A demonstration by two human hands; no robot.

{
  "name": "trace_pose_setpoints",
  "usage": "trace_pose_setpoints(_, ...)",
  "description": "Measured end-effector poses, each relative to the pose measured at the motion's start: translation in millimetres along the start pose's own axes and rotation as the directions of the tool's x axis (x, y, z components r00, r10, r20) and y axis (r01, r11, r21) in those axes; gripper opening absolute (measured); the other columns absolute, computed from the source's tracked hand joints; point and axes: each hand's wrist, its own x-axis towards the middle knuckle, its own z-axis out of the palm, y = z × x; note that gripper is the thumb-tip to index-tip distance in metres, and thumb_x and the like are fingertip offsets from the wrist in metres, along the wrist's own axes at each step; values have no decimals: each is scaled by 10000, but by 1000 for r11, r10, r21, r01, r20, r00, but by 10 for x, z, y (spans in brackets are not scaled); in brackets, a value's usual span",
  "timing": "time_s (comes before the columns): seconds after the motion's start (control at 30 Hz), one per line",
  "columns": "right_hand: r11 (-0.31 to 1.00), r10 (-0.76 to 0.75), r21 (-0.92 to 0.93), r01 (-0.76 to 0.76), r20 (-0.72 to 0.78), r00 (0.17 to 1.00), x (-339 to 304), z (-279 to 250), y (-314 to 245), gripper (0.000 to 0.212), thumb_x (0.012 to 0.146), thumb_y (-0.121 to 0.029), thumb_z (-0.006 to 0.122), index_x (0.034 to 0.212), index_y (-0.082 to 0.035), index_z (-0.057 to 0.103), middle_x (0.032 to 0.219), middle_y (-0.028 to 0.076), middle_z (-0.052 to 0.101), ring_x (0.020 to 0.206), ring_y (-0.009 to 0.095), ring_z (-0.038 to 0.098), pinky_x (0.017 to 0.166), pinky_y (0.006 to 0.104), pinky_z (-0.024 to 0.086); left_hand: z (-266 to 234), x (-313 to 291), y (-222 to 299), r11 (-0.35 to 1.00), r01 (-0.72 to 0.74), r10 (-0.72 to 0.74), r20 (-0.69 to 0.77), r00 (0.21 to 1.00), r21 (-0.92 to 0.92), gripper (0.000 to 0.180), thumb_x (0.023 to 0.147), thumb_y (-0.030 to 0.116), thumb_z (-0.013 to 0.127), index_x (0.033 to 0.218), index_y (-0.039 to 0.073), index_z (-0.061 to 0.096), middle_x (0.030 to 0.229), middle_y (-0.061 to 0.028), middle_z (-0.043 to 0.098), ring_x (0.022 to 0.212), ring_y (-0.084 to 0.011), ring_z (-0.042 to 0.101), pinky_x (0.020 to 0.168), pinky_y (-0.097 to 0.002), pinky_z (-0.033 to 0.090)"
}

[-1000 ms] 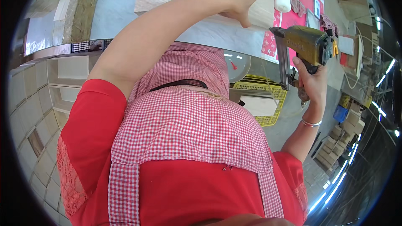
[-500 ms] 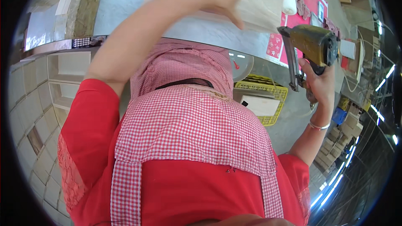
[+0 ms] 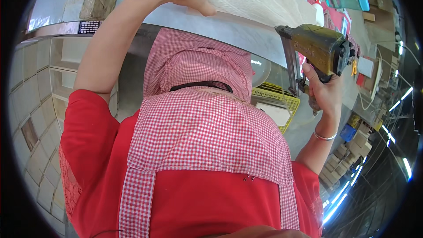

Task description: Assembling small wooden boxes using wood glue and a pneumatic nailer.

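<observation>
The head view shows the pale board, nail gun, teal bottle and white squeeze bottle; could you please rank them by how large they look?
Largest to smallest, by visible area:
1. pale board, though cut off by the frame
2. nail gun
3. teal bottle
4. white squeeze bottle

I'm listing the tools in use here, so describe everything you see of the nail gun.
The nail gun has a scuffed yellow-brown body, seemingly metal, with a black cap at its right end, a dark handle and a slim dark magazine running down the picture from its nose. The right hand grips the handle. The nose points left, close to the pale board; whether they touch is unclear.
</observation>
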Motion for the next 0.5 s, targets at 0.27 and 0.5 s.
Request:
trace_pose_setpoints(0.27,991,130,-18,-130,-17,991,-25,38,-112,225,867,-194,791,972,-34,673,670,-26,591,447,38,453,396,221,330,-332,-199,335,915,-143,252,-259,932,377,619,582,401,834,966,1,560,1062,-248,556,1017,-404,543,925,-465,425)
trace_pose_setpoints(0.5,965,-57,-258,48,-30,998,-18,83,-279,236,859,-198,799,982,-38,677,669,-38,587,467,32,457,412,220,330,-219,-322,3,807,-457,589,-442,677,374,601,583,334,827,985,-2,532,1148,-301,544,1182,-454,490,1016,-479,392)
